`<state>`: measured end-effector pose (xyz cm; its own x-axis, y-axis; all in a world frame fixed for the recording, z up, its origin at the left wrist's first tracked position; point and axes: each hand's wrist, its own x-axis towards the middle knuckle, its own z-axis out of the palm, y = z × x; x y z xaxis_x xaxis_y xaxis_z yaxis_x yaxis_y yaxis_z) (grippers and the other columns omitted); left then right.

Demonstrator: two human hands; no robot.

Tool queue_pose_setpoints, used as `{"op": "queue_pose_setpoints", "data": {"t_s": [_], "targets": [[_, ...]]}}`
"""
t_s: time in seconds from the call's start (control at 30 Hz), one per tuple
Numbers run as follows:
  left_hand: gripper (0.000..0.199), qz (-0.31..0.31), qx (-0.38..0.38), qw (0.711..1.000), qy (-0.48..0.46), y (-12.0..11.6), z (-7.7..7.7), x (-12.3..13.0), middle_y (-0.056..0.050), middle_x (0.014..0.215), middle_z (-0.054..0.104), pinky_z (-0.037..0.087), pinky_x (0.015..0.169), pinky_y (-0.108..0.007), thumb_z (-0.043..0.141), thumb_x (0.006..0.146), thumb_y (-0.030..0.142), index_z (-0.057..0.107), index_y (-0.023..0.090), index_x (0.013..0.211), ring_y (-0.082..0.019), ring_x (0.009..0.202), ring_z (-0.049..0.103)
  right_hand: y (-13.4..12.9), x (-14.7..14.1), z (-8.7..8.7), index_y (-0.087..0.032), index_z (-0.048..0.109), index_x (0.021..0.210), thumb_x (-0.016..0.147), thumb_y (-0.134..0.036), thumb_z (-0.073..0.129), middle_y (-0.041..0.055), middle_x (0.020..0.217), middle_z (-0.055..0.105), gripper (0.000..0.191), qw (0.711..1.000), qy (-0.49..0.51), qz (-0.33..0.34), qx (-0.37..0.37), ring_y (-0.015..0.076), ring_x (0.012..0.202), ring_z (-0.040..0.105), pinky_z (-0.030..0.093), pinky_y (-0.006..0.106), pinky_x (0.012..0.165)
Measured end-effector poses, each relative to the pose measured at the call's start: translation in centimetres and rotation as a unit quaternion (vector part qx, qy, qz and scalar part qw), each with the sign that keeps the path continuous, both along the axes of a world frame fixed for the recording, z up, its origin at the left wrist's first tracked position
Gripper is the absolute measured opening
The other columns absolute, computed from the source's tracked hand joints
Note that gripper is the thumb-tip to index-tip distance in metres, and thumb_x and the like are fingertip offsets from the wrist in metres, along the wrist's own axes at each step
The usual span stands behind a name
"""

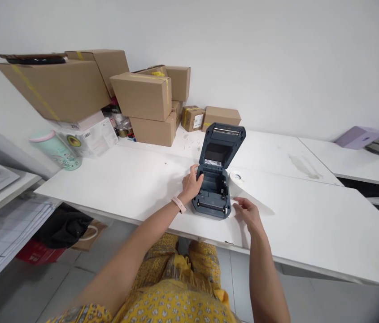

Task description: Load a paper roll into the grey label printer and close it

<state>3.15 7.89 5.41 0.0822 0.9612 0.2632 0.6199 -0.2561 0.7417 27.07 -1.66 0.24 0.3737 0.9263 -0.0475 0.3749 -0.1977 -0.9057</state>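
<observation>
A dark grey label printer (pixel 211 188) stands on the white table with its lid (pixel 223 143) raised and its inner compartment bare. My left hand (pixel 192 183), with a pink band at the wrist, grips the printer's left side, thumb over the rim. Just off the printer's lower right side is my right hand (pixel 247 212); its thumb and fingers are drawn close together, and anything between them is too small to make out. Beside the printer on the right lies a white label roll (pixel 237 177), its loose strip reaching out to the right behind my right hand.
Cardboard boxes (pixel 142 96) are stacked at the back left of the white table (pixel 135 179). A mint tumbler (pixel 56 150) stands near a white carton (pixel 91 137). Two smaller boxes sit behind the printer. A purple box (pixel 358 137) is at the far right.
</observation>
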Motion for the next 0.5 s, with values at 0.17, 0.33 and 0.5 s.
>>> {"op": "queue_pose_setpoints", "data": {"t_s": [0.17, 0.33, 0.5], "targets": [[0.042, -0.002, 0.008, 1.0, -0.008, 0.1, -0.3, 0.0, -0.011, 0.116, 0.069, 0.048, 0.093, -0.039, 0.049, 0.096, 0.033, 0.038, 0.023, 0.135, -0.026, 0.115, 0.063, -2.4, -0.4, 4.2, -0.023, 0.07, 0.092, 0.073, -0.046, 0.07, 0.0075, 0.095, 0.071, 0.03, 0.992, 0.001, -0.069, 0.106, 0.0276, 0.096, 0.064, 0.049, 0.042, 0.086], [0.041, -0.009, 0.013, 1.0, -0.013, 0.1, -0.4, -0.1, -0.008, 0.117, 0.069, 0.048, 0.093, -0.037, 0.049, 0.096, 0.031, 0.041, 0.024, 0.136, -0.024, 0.111, 0.065, -2.2, -3.1, 11.1, -0.025, 0.068, 0.101, 0.078, -0.044, 0.072, 0.0074, 0.107, 0.068, 0.03, 0.968, 0.025, 0.006, 0.248, 0.0257, 0.101, 0.063, 0.049, 0.042, 0.093], [0.037, -0.021, 0.025, 0.999, -0.001, 0.0, -0.1, -0.3, -0.006, 0.116, 0.07, 0.049, 0.091, -0.035, 0.047, 0.096, 0.031, 0.05, 0.027, 0.133, -0.024, 0.104, 0.066, 2.1, -6.6, 10.8, -0.025, 0.072, 0.101, 0.071, -0.05, 0.076, 0.0034, 0.092, 0.071, 0.039, 0.974, 0.162, 0.119, 0.101, 0.0203, 0.081, 0.065, 0.051, 0.036, 0.076]]}}
